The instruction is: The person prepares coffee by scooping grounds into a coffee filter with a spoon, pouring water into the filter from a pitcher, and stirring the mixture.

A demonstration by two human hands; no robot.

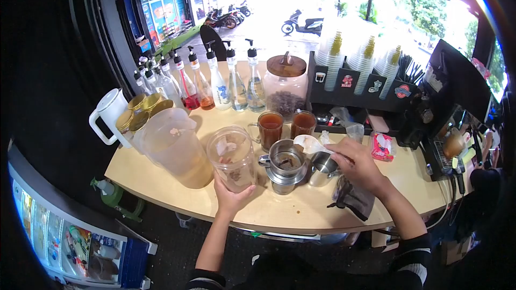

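Note:
My left hand point(232, 197) is wrapped round the lower part of a clear plastic jar point(231, 153), which stands open at the top. In my right hand point(359, 167) is a white scoop point(308, 144), its bowl at the right rim of a metal drip coffee filter point(286, 164). Some brown matter shows inside the filter, which rests on a metal cup point(283, 185). What the scoop's bowl holds is hard to make out. A small steel pitcher point(322, 172) stands below my right hand. Behind the filter are two glass mugs point(270, 124) of reddish-brown liquid.
A large frosted pitcher point(174, 145) stands left of the jar. Pump bottles point(220, 88), a wooden-lidded jar point(287, 88) and a cup holder point(349, 83) line the back. A dark cloth point(355, 198) lies at the front right, an espresso machine point(446, 147) beyond.

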